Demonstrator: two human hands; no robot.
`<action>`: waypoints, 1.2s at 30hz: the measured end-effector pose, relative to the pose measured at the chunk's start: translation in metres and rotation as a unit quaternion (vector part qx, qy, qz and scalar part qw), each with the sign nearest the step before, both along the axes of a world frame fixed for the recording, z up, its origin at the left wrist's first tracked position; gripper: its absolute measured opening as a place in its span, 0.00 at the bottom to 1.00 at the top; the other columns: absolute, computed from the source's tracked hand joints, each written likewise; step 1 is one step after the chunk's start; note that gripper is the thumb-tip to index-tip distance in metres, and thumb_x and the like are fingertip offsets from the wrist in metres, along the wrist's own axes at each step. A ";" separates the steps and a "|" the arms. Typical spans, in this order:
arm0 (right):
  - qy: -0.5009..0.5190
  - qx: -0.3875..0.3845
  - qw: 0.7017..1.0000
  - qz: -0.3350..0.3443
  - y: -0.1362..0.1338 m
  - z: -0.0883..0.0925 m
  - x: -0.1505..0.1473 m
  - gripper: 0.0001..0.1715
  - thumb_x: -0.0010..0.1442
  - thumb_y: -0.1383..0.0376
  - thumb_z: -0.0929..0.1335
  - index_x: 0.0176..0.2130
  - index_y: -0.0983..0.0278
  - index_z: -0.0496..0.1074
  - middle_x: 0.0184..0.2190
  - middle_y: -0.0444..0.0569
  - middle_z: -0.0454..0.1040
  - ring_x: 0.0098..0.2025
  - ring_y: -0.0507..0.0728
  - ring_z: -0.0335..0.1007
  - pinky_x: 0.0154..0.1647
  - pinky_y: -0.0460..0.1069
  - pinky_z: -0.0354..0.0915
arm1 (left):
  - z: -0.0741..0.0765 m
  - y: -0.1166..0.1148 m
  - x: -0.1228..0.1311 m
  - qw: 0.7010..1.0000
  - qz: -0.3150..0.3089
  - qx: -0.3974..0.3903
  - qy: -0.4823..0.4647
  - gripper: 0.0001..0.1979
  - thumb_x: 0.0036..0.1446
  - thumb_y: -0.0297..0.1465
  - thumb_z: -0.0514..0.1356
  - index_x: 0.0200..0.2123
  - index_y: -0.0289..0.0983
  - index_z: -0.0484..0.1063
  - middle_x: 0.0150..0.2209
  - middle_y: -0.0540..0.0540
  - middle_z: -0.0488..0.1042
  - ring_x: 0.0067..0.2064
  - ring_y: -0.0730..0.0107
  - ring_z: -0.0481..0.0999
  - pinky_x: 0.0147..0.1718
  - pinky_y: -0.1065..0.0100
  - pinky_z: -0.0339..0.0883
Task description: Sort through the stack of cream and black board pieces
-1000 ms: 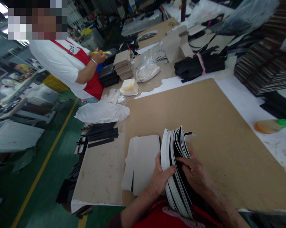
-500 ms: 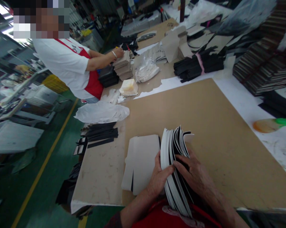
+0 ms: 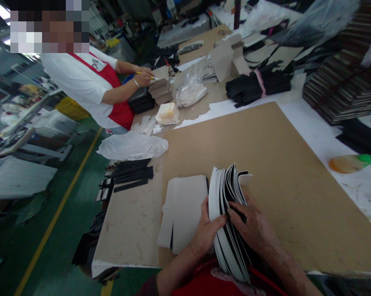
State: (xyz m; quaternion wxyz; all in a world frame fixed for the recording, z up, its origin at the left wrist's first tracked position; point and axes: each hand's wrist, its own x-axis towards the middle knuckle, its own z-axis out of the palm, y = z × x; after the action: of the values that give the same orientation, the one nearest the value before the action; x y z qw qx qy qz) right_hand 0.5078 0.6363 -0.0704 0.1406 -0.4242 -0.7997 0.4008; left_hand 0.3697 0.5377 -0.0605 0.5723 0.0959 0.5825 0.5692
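A thick stack of thin sheets (image 3: 218, 193), white-edged with black faces, stands on edge and bows slightly against the front of my body. My left hand (image 3: 208, 228) grips its left side, thumb across the edges. On the other side my right hand (image 3: 250, 224) holds the stack, with its thumb and fingers at the parted sheets. Toward the right the sheets fan apart, and one pale corner curls outward. Just left of the stack, flat grey-white panels (image 3: 187, 205) lie on the brown board (image 3: 284, 172), black showing at their edges.
Black strips (image 3: 133, 170) and a clear plastic bag (image 3: 133, 146) lie at the left. A co-worker in a red apron (image 3: 120, 111) stands beyond, by stacked beige pieces (image 3: 161, 84). A green-handled brush (image 3: 352, 162) and a tied black bundle (image 3: 256, 86) are rightward.
The co-worker's hands have drawn back toward the body from the beige stack, and a yellow tool now shows in them. My hands and the sheets are almost unchanged.
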 end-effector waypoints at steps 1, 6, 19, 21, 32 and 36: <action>0.006 0.010 1.000 -0.004 -0.001 -0.001 0.000 0.25 0.69 0.54 0.61 0.53 0.62 0.78 0.60 0.62 0.71 0.51 0.66 0.78 0.49 0.60 0.76 | 0.000 0.000 0.000 1.000 0.003 -0.002 -0.003 0.48 0.52 0.38 0.72 0.68 0.39 0.48 0.53 0.39 0.78 0.49 0.58 0.78 0.51 0.57 0.71; 0.042 0.028 0.999 0.002 -0.002 -0.005 0.002 0.29 0.68 0.65 0.57 0.64 0.61 0.70 0.66 0.61 0.64 0.61 0.66 0.71 0.54 0.60 0.74 | 0.003 0.000 0.000 1.000 0.013 -0.001 -0.009 0.47 0.51 0.38 0.73 0.67 0.40 0.50 0.52 0.41 0.78 0.48 0.59 0.78 0.51 0.58 0.72; 0.029 -0.035 0.999 -0.002 -0.002 0.004 -0.006 0.22 0.69 0.50 0.63 0.45 0.60 0.80 0.67 0.60 0.61 0.60 0.66 0.71 0.58 0.61 0.71 | 0.005 0.004 -0.002 1.000 0.002 -0.005 -0.019 0.51 0.47 0.40 0.75 0.66 0.40 0.49 0.57 0.37 0.75 0.54 0.53 0.77 0.57 0.54 0.68; 0.028 -0.038 0.999 -0.005 -0.001 0.002 -0.006 0.22 0.68 0.51 0.63 0.44 0.59 0.81 0.66 0.60 0.62 0.57 0.65 0.74 0.56 0.60 0.72 | 0.007 0.004 -0.002 1.000 -0.003 0.000 -0.020 0.52 0.46 0.41 0.75 0.66 0.39 0.48 0.56 0.36 0.75 0.53 0.53 0.77 0.54 0.54 0.70; 0.033 -0.012 0.999 -0.021 -0.001 0.001 -0.007 0.19 0.67 0.55 0.64 0.44 0.60 0.81 0.63 0.59 0.67 0.54 0.63 0.75 0.54 0.58 0.72 | 0.004 0.003 -0.003 1.000 -0.011 0.010 -0.012 0.49 0.50 0.39 0.74 0.66 0.39 0.48 0.53 0.40 0.77 0.48 0.58 0.79 0.49 0.58 0.72; 0.030 -0.028 0.999 -0.017 -0.001 0.002 -0.008 0.21 0.68 0.54 0.63 0.45 0.61 0.81 0.62 0.60 0.67 0.55 0.64 0.74 0.55 0.60 0.72 | 0.007 0.003 -0.003 1.000 -0.013 0.005 -0.005 0.51 0.48 0.41 0.75 0.66 0.39 0.48 0.55 0.37 0.76 0.50 0.56 0.78 0.51 0.56 0.71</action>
State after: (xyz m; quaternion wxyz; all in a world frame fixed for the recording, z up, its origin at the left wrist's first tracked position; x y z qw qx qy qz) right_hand 0.5002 0.6354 -0.0682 0.1596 -0.4293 -0.7761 0.4335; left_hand 0.3666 0.5410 -0.0534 0.5817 0.1034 0.5757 0.5652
